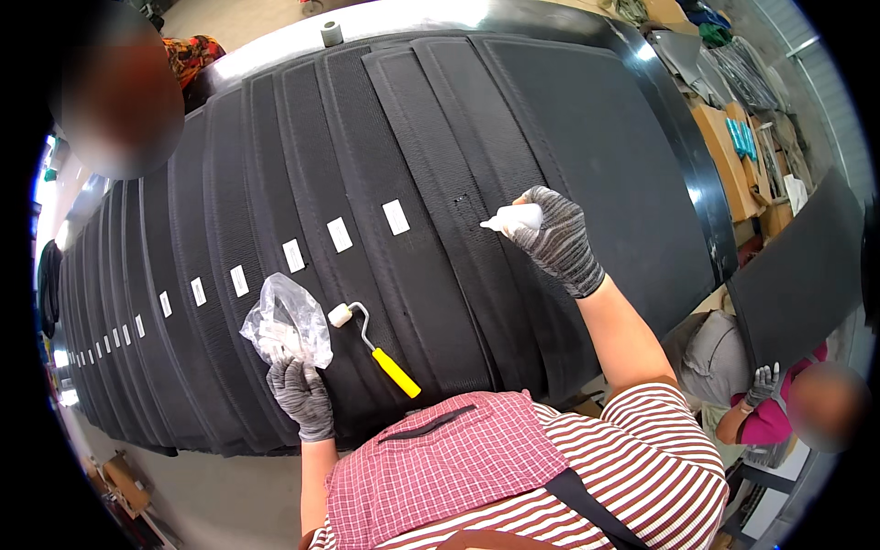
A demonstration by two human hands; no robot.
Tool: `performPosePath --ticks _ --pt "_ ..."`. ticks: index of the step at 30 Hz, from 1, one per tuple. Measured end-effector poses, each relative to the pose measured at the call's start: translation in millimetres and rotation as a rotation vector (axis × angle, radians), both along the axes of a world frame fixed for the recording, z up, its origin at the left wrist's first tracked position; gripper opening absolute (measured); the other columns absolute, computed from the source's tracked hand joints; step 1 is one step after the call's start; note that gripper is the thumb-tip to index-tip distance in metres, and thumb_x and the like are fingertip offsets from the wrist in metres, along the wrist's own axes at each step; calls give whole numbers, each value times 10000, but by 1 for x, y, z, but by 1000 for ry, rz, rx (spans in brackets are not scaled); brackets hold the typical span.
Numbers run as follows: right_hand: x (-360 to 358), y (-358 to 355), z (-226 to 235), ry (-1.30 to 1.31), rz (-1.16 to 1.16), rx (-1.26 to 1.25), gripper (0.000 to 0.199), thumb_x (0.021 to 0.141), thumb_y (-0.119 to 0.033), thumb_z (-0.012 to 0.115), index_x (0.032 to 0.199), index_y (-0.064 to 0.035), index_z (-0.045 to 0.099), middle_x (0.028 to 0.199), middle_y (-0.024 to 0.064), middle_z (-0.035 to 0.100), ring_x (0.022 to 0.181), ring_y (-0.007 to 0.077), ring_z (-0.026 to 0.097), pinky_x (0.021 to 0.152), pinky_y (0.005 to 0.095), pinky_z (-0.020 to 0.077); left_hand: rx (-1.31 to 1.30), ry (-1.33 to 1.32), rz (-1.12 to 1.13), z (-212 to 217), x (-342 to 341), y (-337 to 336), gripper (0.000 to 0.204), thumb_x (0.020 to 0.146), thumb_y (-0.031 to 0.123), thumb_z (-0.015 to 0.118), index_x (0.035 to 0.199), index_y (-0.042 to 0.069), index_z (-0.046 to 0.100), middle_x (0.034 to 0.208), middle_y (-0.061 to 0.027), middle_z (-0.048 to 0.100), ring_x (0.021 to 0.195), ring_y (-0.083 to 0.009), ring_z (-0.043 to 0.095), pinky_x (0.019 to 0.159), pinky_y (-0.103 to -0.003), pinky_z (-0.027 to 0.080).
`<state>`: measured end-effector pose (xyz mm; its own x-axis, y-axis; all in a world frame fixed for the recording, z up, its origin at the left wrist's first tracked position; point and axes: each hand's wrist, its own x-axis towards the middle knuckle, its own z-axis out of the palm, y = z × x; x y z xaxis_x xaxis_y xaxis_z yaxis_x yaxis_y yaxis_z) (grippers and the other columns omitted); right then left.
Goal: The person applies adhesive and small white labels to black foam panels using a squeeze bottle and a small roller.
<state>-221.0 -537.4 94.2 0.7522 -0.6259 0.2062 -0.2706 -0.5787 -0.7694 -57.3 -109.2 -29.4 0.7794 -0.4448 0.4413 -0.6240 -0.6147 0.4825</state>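
My right hand (pixel 559 240), in a grey striped knit glove, is closed around a small white squeeze bottle (pixel 520 217). The bottle's narrow nozzle points left over a ribbed black mat (pixel 431 137), close to a small shiny mark on its surface. My left hand (pixel 301 400), gloved alike, grips the near end of a clear plastic bag (pixel 286 316) with white pieces inside. Right of the bag lies a small paint roller (pixel 396 371) with a yellow handle and white head. One white label (pixel 396 217) lies on the mat left of the bottle.
Overlapping black mats, many bearing white labels (pixel 340 235), run leftward along the metal table (pixel 458 16). A roll of tape (pixel 331 34) stands at the far edge. One person is at the far left; another, at right, is beside a black sheet (pixel 797 275). Cardboard boxes (pixel 724 160) stand beyond.
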Motion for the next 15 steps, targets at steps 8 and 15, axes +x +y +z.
performPosePath --ticks 8,15 --pt "3 10 1 -18 -22 -1 248 743 -134 776 918 -21 642 834 125 671 751 248 675 701 348 560 53 -65 -31 10 1 -5 136 823 64 669 933 -15 655 1046 -175 621 1020 -356 566 928 -466 444" --pt "5 12 0 -39 -4 -31 269 740 -147 792 925 -20 645 824 127 673 749 250 673 706 349 560 -16 -12 -7 3 0 -3 132 819 63 667 927 -13 654 1031 -172 621 1020 -355 563 925 -466 444"
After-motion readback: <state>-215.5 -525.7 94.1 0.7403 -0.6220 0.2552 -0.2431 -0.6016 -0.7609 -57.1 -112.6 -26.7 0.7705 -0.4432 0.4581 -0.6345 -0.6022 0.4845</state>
